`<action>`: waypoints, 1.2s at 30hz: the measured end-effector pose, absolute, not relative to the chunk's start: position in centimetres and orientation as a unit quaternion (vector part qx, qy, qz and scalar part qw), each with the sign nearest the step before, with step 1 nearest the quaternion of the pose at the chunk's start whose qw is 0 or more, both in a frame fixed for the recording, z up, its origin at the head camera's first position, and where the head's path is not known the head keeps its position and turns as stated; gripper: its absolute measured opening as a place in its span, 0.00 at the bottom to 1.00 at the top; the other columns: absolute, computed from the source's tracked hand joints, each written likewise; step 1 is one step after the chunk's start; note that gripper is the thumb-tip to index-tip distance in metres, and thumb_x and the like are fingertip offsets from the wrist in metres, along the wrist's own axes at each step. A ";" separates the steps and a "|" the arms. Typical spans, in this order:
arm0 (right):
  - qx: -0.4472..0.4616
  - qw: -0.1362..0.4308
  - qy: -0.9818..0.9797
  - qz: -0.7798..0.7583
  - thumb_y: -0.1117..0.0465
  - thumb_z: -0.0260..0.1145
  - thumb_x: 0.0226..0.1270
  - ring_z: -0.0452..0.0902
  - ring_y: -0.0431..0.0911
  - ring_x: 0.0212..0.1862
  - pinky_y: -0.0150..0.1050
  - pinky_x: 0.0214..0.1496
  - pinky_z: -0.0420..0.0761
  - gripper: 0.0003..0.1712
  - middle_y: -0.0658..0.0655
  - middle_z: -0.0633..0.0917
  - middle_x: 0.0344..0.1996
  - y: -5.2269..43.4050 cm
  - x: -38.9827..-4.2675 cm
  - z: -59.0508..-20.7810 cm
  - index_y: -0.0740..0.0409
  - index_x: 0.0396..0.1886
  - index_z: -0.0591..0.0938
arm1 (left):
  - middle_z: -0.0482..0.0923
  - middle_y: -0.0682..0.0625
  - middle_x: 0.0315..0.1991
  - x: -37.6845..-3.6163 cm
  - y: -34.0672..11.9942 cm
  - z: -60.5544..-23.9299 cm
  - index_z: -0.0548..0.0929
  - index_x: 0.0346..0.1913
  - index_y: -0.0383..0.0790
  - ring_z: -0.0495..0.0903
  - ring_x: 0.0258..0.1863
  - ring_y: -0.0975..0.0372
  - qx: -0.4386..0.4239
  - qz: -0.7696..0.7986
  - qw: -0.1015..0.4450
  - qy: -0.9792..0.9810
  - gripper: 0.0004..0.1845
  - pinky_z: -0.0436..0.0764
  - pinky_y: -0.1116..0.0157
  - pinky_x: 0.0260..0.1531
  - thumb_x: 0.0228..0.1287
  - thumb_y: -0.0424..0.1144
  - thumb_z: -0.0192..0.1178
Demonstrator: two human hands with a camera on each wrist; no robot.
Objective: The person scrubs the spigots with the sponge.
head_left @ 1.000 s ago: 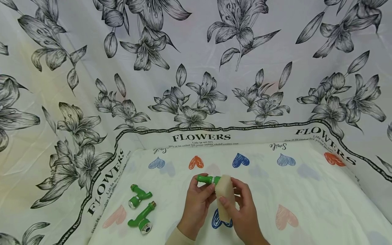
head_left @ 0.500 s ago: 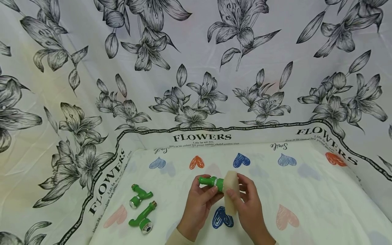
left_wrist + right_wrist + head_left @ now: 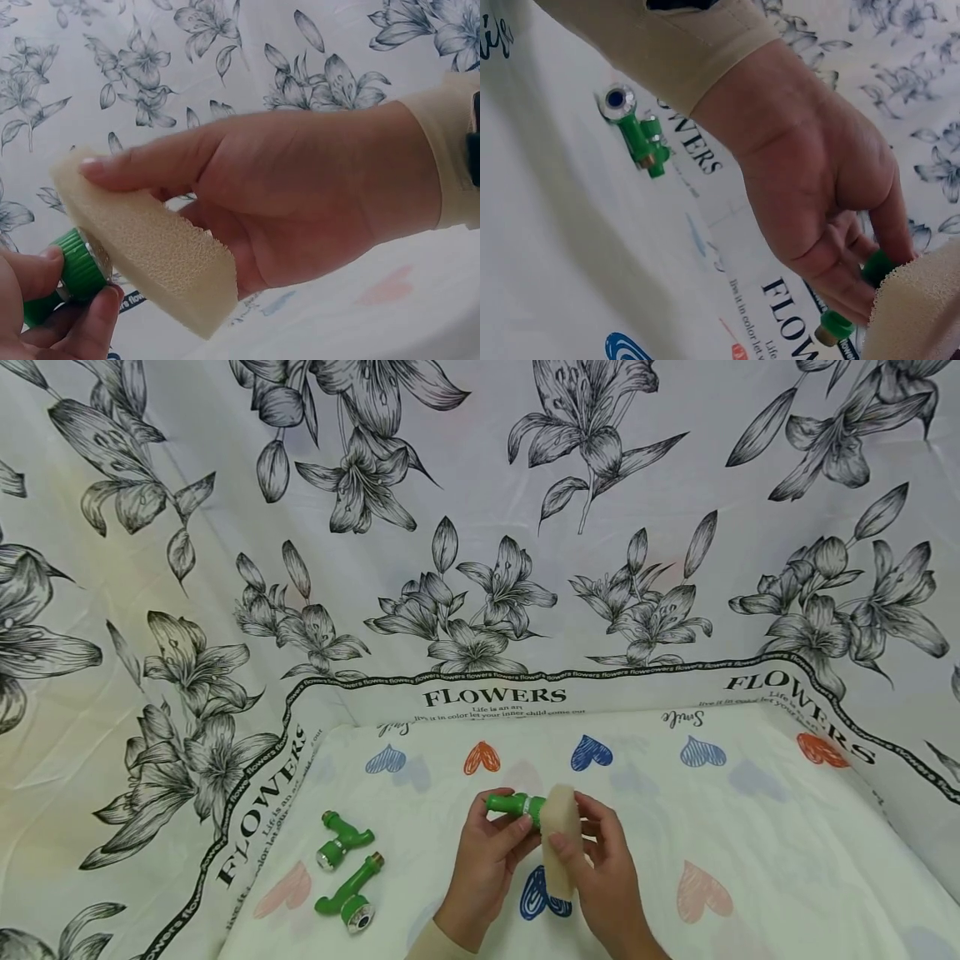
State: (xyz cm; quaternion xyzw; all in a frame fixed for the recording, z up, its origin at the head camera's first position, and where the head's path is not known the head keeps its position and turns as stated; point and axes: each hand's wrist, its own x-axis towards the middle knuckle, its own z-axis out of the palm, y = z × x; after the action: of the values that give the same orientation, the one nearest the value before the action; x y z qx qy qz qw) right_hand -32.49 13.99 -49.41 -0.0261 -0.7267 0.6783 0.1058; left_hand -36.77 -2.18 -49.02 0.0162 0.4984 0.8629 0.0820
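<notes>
My left hand point(image 3: 497, 843) grips a green plastic tap point(image 3: 514, 804) a little above the cloth, its fingers curled round the body point(image 3: 877, 266). My right hand point(image 3: 594, 853) pinches a beige sponge point(image 3: 561, 847) between thumb and fingers and presses it against the tap's right end. In the left wrist view the sponge point(image 3: 142, 247) lies flat on the tap's green cap point(image 3: 79, 264), and the thumb point(image 3: 150, 161) runs along the sponge's top edge. The sponge hides the tap's far end.
Two more green taps point(image 3: 343, 839) point(image 3: 349, 895) lie on the heart-print cloth point(image 3: 750, 827) to the left of my hands, also seen as taps point(image 3: 635, 135) in the right wrist view. A flower-print sheet point(image 3: 480, 527) rises behind and at both sides.
Both hands have shifted slightly right with the tap. The sponge has rubbed up and then back down over the tap's end. The two taps on the cloth have not moved.
</notes>
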 end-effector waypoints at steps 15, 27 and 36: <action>0.013 0.148 -0.753 0.642 0.52 0.78 0.74 0.75 0.48 0.61 0.35 0.64 0.80 0.38 0.50 0.76 0.65 13.7 -32.2 -49.0 0.47 0.78 0.72 | 0.84 0.37 0.55 -36.8 -2.5 -48.9 0.71 0.67 0.35 0.88 0.53 0.50 0.006 0.858 0.079 0.507 0.24 0.88 0.53 0.56 0.75 0.23 0.66; -0.004 0.131 -0.704 0.698 0.53 0.72 0.80 0.76 0.55 0.60 0.34 0.56 0.86 0.34 0.56 0.75 0.66 15.5 -33.6 -50.5 0.50 0.79 0.71 | 0.80 0.33 0.62 -36.3 -2.8 -48.8 0.70 0.68 0.37 0.86 0.59 0.44 0.050 0.859 0.109 0.497 0.25 0.85 0.49 0.58 0.74 0.25 0.67; -0.006 0.113 -0.720 0.684 0.48 0.74 0.78 0.75 0.52 0.61 0.32 0.62 0.81 0.37 0.53 0.75 0.66 14.1 -32.4 -49.6 0.47 0.78 0.70 | 0.83 0.34 0.57 -36.5 -2.7 -48.8 0.69 0.68 0.33 0.88 0.54 0.49 0.024 0.860 0.088 0.503 0.26 0.87 0.52 0.57 0.74 0.24 0.68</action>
State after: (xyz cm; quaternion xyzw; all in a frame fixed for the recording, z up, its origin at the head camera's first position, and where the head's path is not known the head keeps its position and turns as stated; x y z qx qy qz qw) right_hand -32.36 14.09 -49.59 -0.0058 -0.7202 0.6844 0.1131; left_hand -36.49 -2.69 -48.83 0.0243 0.5026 0.8597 0.0877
